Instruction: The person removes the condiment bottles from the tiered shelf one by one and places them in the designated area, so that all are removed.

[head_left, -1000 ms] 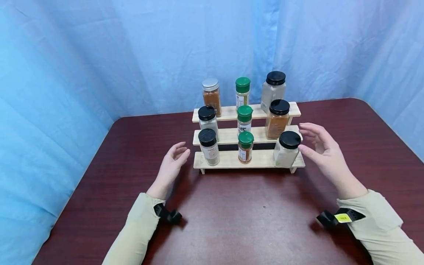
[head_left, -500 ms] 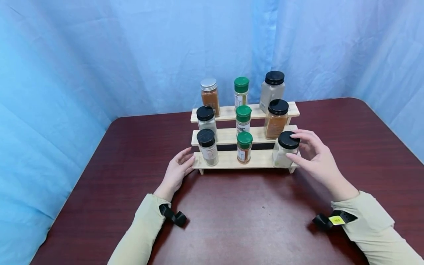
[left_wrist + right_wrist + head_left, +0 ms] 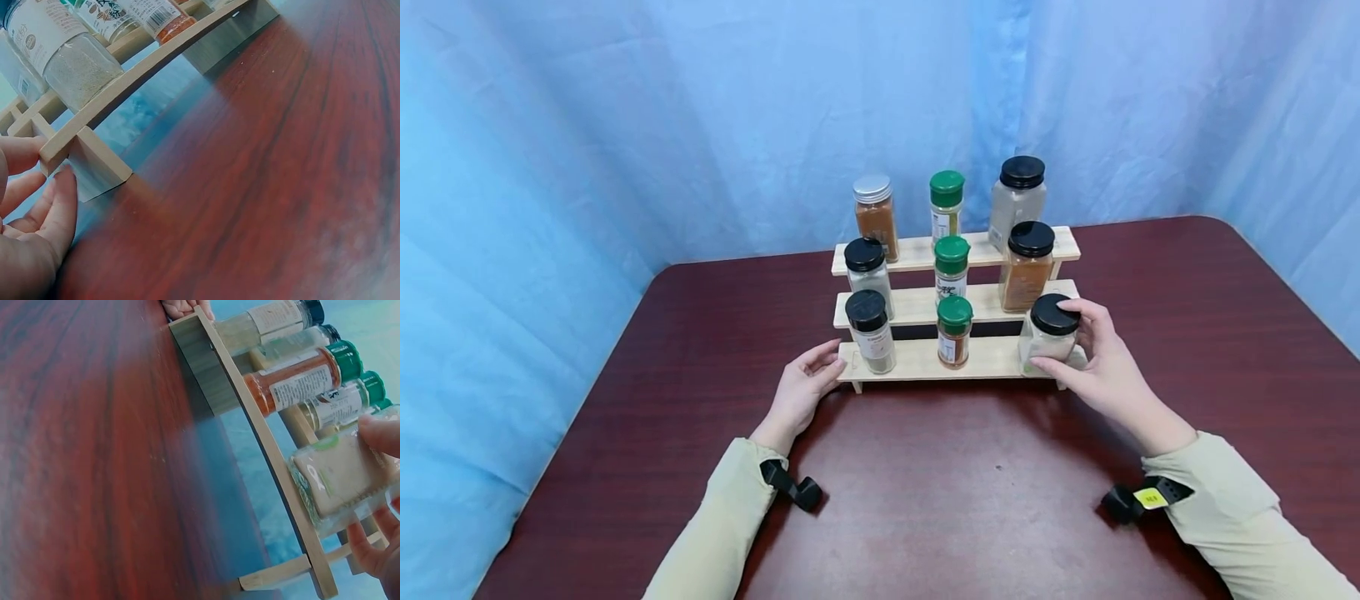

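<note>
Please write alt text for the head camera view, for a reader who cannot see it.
A person's right hand holds a clear, black-lidded spice jar on the lowest step of a three-tier wooden rack holding nine jars. Their left hand touches the rack's left end, on a dark red table before blue curtains.

Nine spice jars (image 3: 953, 268) stood on one three-step wooden rack (image 3: 917, 359): five black-lidded, three green-lidded, one silver-lidded, three per step.
</note>
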The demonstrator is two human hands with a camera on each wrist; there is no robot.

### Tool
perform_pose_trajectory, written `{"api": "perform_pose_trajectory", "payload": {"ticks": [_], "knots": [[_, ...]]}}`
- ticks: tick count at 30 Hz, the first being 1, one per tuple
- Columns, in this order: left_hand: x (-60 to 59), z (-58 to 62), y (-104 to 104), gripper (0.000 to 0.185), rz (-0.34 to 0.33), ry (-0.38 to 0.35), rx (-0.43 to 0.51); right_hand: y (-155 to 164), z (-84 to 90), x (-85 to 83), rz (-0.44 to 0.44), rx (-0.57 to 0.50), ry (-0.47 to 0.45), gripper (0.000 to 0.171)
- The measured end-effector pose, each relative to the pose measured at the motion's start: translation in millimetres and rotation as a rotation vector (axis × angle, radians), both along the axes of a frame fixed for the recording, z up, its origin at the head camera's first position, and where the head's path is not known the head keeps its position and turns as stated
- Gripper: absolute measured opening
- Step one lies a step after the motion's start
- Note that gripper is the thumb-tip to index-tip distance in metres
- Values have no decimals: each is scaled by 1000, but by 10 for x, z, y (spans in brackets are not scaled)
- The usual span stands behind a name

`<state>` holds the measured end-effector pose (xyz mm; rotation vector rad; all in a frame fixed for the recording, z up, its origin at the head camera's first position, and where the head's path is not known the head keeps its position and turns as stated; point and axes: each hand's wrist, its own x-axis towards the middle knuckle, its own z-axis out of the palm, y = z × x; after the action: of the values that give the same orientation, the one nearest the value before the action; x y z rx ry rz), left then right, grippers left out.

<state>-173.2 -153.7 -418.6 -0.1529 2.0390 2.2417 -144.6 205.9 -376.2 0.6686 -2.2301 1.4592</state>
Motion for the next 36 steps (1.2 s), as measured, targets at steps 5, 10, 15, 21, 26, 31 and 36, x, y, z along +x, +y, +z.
{"api": "perform_pose_trajectory", "payload": {"ticks": [5, 10, 15, 21, 26, 31, 36], "knots": [[-1, -8, -4, 43, -1, 15, -14, 42, 9, -8, 31, 17, 32, 79], [-3, -5, -17, 44, -2, 26, -13, 57, 16, -27, 73, -7, 59, 78], [-4, -7, -9, 44, 0, 18, -20, 71, 24, -18, 53, -2, 57, 77], [-15, -14, 0, 43, -9, 22, -39, 83, 49, 11, 12, 29, 44, 77], [-4, -18, 21, 43, -5, 28, -42, 115, 60, 32, -20, 63, 49, 77], [-6, -49, 32, 43, -17, 23, -45, 209, 108, 47, -98, 143, 50, 78], [-13, -26, -8, 43, -9, 34, -53, 308, 169, 42, -140, 132, 45, 81]]}}
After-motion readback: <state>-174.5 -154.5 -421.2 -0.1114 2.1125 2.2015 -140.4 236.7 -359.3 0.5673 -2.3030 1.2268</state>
